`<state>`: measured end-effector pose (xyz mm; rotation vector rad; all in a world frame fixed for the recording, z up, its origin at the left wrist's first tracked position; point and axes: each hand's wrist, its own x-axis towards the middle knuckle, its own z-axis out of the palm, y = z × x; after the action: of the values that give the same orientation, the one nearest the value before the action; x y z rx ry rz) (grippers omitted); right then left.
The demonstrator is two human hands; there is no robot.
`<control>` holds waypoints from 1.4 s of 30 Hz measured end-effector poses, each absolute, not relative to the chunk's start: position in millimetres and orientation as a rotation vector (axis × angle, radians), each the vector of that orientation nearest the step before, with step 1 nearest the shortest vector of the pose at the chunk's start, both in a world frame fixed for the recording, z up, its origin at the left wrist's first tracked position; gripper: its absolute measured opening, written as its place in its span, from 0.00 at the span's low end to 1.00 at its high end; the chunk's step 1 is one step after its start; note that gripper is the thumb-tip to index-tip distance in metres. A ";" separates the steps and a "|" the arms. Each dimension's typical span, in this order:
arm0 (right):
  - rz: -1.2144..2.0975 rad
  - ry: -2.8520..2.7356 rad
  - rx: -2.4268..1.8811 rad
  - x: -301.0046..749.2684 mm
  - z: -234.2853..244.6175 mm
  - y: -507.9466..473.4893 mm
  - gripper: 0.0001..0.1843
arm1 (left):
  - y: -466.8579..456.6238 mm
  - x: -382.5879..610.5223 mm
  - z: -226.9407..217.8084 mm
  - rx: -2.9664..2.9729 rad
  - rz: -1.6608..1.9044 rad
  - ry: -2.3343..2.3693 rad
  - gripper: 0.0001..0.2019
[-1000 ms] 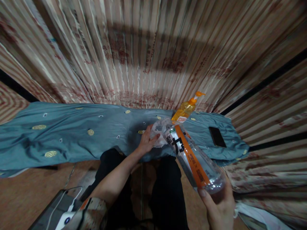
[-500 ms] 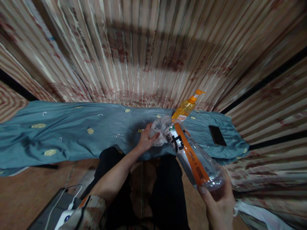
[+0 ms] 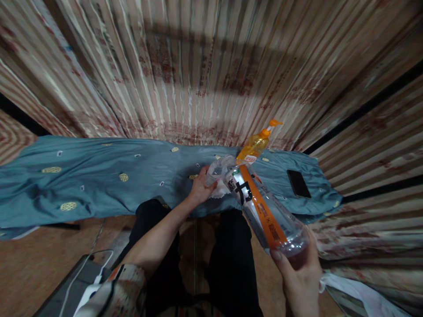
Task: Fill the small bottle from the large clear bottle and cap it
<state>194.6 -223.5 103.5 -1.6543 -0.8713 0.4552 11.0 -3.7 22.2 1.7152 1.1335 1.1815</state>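
Observation:
My right hand [image 3: 299, 269] is closed around the base of a large clear plastic bottle [image 3: 265, 211] with an orange label stripe and black characters. The bottle slants up and left, and its far end meets a rounded clear plastic piece [image 3: 220, 169]. My left hand [image 3: 200, 188] grips that piece by its left side; whether it is joined to the bottle I cannot tell. White crumpled material [image 3: 220, 190] shows just below it. Behind the bottle's far end stands a pump bottle [image 3: 255, 146] of yellow-orange liquid with an orange pump head.
A blue-green cloth with pineapple prints [image 3: 99, 176] covers the long narrow surface ahead. On its right lies a black phone [image 3: 299, 183]. Patterned curtains [image 3: 205, 66] hang behind it. A white power strip [image 3: 87, 295] with a cable is at lower left, a white plastic bag [image 3: 357, 290] at lower right.
The view has shifted slightly, so the scene sits a little higher. Both hands keep their hold, with the bottle and clear piece in nearly the same place.

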 end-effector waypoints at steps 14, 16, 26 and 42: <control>0.452 -0.869 -1.632 190.8 108.3 -221.0 0.46 | -2.8 10.0 19.3 1.722 1.206 1.113 0.26; 0.432 -0.873 -1.634 189.4 110.6 -220.4 0.46 | -2.7 10.4 19.7 1.719 1.203 1.115 0.26; 0.427 -0.879 -1.639 188.7 109.9 -220.6 0.45 | -2.2 10.9 17.3 1.705 1.219 1.102 0.27; 0.424 -0.870 -1.651 194.1 107.1 -220.5 0.45 | -2.9 11.1 19.0 1.703 1.205 1.101 0.26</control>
<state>194.1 -220.5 107.1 -1.6513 -0.8703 0.4242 11.1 -2.9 19.0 1.7025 1.1012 1.2050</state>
